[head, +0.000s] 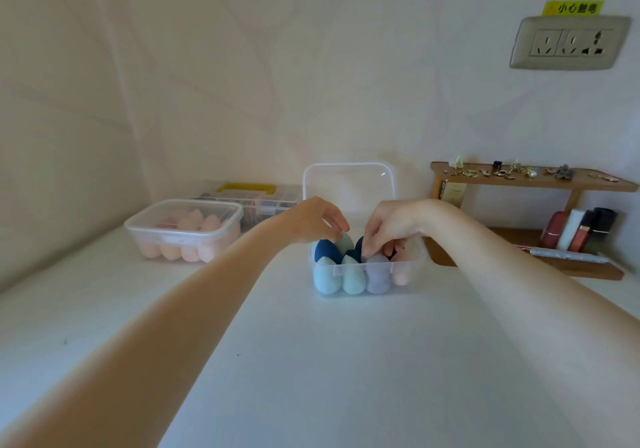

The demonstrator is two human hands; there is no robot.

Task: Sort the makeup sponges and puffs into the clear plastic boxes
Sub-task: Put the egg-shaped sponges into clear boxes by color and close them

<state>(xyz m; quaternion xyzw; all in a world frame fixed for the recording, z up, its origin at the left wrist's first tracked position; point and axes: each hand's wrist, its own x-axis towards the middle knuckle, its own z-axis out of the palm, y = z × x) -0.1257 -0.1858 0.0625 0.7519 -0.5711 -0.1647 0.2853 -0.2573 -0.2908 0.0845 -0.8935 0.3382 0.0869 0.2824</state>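
Both hands work over the open box (363,269) that stands in the middle of the white table (311,361), straight ahead of the person, its lid (349,188) tipped up against the wall behind. The box is nearly full of egg-shaped sponges standing on end, long axes upright and points up: a pale blue one (323,279), a mint one (353,276), a lilac one (377,274) and a peach one (401,274) along the near wall, darker blue ones (323,250) behind.

The left hand (317,219) hovers over the back left of the box, fingers curled down, its tips at a pale green sponge (344,243); whether it pinches or only touches cannot be told. The right hand (388,226) reaches down into the middle, fingertips buried among the sponges beside a dark blue one; what it grips, if anything, is hidden. The two hands are close together but not touching.

The coming move looks like one of pressing or seating a sponge straight down into a gap, and the right hand is nearer to the open room at the right back corner. Little room is left inside; the raised lid blocks the far side, so the way in is from above and the near side.

To the left, well apart, a closed box (183,231) holds peach sponges, with another case (249,201) behind it. A wooden shelf (533,179) stands just right of the open box.
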